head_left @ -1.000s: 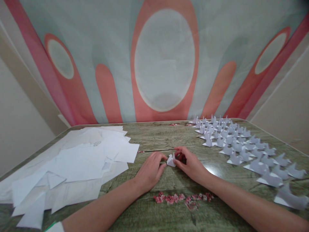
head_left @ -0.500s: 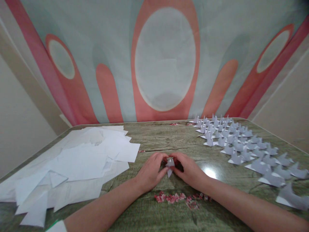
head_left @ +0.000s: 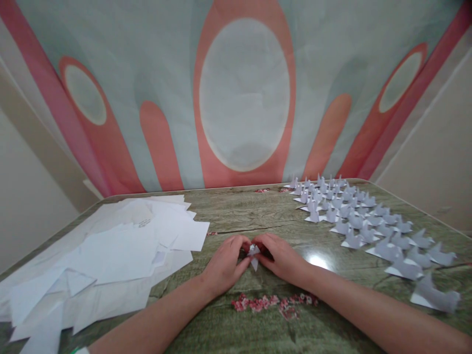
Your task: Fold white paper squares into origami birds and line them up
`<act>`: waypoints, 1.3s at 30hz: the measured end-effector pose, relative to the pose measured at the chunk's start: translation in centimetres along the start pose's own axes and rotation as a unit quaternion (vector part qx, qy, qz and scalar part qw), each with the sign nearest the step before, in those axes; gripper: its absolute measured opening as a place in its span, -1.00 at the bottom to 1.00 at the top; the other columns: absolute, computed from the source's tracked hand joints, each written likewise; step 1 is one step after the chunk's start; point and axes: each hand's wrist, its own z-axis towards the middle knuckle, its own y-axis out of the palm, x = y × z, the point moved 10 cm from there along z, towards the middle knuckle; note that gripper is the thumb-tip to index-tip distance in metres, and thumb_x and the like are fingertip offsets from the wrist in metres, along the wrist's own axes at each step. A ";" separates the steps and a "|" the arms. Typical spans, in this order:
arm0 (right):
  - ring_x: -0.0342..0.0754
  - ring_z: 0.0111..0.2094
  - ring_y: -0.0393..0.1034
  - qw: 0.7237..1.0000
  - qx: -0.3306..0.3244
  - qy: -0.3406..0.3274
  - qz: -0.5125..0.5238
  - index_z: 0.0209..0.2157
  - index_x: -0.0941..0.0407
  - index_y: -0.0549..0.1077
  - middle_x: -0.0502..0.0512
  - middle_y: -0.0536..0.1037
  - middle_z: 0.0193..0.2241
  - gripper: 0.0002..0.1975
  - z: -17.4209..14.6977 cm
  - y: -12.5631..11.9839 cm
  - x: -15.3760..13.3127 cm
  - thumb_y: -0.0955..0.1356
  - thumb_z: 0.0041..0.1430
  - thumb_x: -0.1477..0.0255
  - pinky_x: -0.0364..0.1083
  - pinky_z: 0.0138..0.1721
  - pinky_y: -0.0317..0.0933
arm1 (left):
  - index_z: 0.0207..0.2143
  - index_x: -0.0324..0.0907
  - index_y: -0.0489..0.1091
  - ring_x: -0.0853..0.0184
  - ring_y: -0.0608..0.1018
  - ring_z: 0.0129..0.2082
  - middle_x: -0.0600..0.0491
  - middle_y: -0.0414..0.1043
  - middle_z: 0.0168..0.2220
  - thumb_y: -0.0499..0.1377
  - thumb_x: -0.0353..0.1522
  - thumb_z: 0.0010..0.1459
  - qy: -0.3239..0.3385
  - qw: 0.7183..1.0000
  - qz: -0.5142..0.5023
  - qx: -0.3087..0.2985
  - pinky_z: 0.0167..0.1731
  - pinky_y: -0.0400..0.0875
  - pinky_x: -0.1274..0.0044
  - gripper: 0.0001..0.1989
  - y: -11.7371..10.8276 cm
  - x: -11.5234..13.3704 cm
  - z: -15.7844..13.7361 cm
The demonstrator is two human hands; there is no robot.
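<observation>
A small folded paper (head_left: 254, 251) is in the middle of the table (head_left: 224, 211), directly between the two hands of the person, and it is white. The left hand (head_left: 225, 261) reaches it from the left side, with bent fingers, and it pinches the paper between the thumb and the fingertips. The right hand (head_left: 280, 256) comes from the opposite side, bent in the same manner, and it also pinches the paper with its thumb and fingers. So neither hand is nearer than the other: both are touching the piece, and the fingertips of the two hands almost meet behind it. The long axis of the paper seems to run towards the person, because one narrow pointed end comes out below the two thumbs, while the far part is partly hidden by the fingers. Whether the piece rests on the table or is held slightly above it, one cannot say with certainty. To the left of the left hand, well apart, there is a spread pile of white paper sheets (head_left: 121, 250). Beyond the right hand, on the right side, stand many folded paper birds (head_left: 353, 239) in rows.
</observation>
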 end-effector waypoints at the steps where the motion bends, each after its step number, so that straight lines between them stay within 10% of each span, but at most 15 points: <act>1: -0.04 -0.29 0.27 1.000 -0.001 0.003 0.009 -0.19 0.13 0.29 0.09 0.41 -0.34 -0.76 0.0 -0.1 0.1 0.30 0.06 0.57 -0.08 -0.28 0.19 | -0.21 -0.17 0.22 0.26 0.38 -0.20 0.01 0.34 -0.25 0.12 -0.46 0.05 0.000 1.000 0.000 0.000 -0.16 0.27 0.44 -0.78 0.0 0.0 0.0; 39: -0.10 -0.40 0.28 0.991 0.067 -0.006 0.114 -0.40 0.12 0.43 0.06 0.39 -0.48 -0.88 -0.2 -2.5 -1.5 0.27 0.16 0.45 -0.13 -0.37 0.18 | -0.46 -0.15 0.48 0.36 0.39 -0.39 0.09 0.36 -0.48 0.14 -0.37 0.10 0.023 1.000 -0.009 0.012 -0.35 0.22 0.55 -0.86 -0.1 0.3 0.9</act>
